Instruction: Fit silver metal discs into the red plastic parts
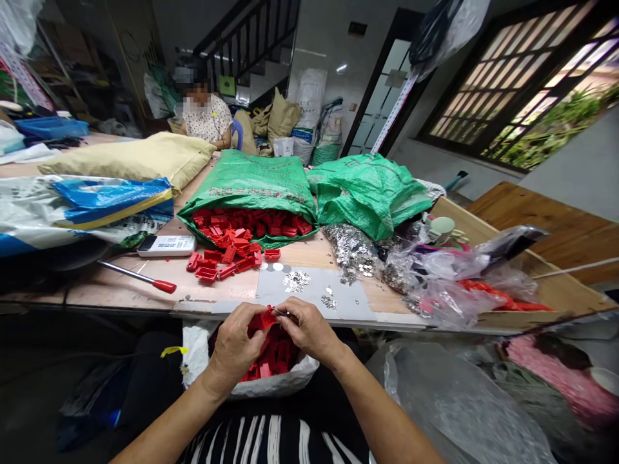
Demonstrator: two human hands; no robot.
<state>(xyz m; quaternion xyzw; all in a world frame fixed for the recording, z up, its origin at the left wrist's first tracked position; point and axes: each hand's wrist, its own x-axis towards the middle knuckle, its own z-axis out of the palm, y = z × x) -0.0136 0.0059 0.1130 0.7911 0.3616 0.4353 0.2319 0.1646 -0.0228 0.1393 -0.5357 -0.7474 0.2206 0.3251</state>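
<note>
My left hand (236,345) is closed around a small red plastic part (264,318) near the table's front edge. The fingers of my right hand (307,330) pinch a thin dark metal tool (285,314), its tip at the red part; its exact kind is too small to make out. Below both hands an open white sack (194,354) holds many red parts (278,353). Just beyond, small shiny metal pieces (296,281) lie on a grey mat (271,296), with a smaller cluster (329,301) nearer me.
Red parts (232,250) spill from a green sack (261,180). To the left lie a white box-shaped device (167,245) and a red-handled lever (164,285). Clear bags of metal pieces (349,248) and a wooden tray (512,320) stand right. A person (207,119) sits across the table.
</note>
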